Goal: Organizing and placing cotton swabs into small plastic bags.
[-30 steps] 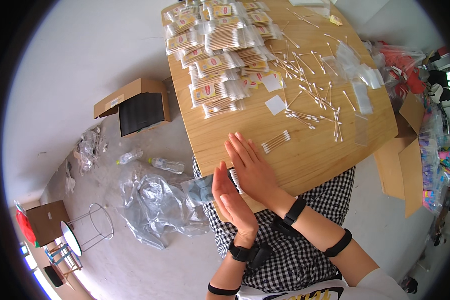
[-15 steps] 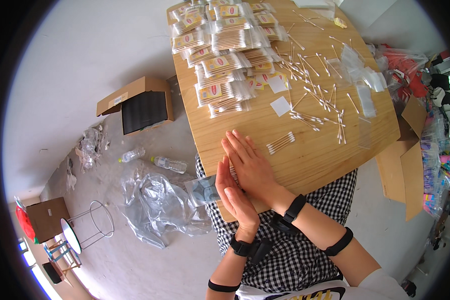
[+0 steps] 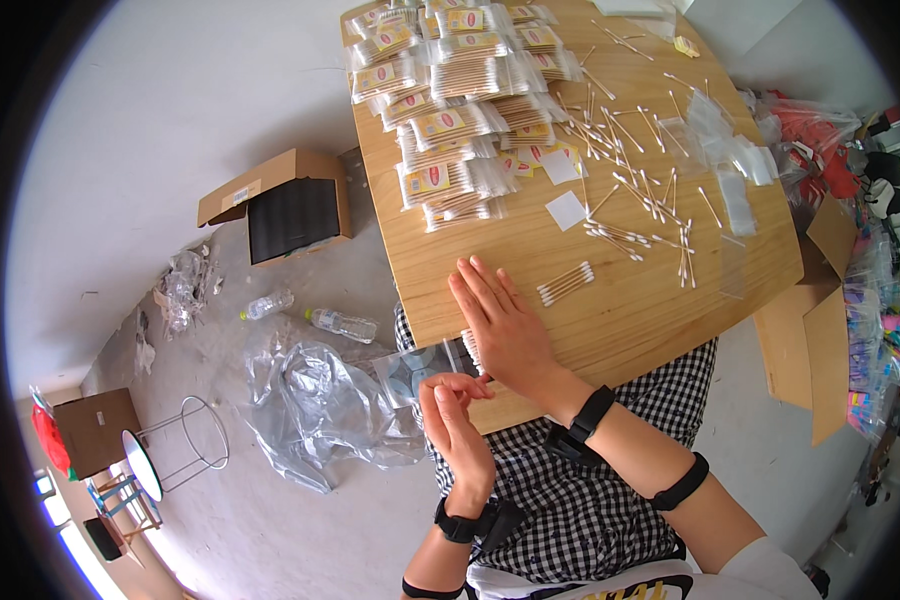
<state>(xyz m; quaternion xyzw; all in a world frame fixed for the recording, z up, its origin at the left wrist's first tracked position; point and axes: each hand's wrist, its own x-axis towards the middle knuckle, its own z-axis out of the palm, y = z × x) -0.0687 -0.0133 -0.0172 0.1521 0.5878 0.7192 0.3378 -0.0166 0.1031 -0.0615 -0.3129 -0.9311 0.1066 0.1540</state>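
My right hand (image 3: 511,338) lies at the table's near left edge, fingers stretched out and palm down. White tips of a bunch of cotton swabs (image 3: 471,348) show beside its palm; the rest of the bunch is hidden. Just below, my left hand (image 3: 456,425) is closed, its thumb and fingers curled together near the bunch and the table edge. What it pinches, if anything, cannot be made out. To the right of my right hand, a small row of cotton swabs (image 3: 566,284) lies side by side on the wooden table (image 3: 660,330).
Stacked clear packs of cotton swabs (image 3: 450,125) fill the far left of the table. Loose swabs (image 3: 630,185) lie scattered at the middle right, near a white card (image 3: 566,210) and empty clear bags (image 3: 735,160). Cardboard boxes (image 3: 810,345) stand beside the table.
My left hand has pulled away from my right hand, down toward me, and its straight fingers have curled in. The swab tips beside my right palm are more exposed.
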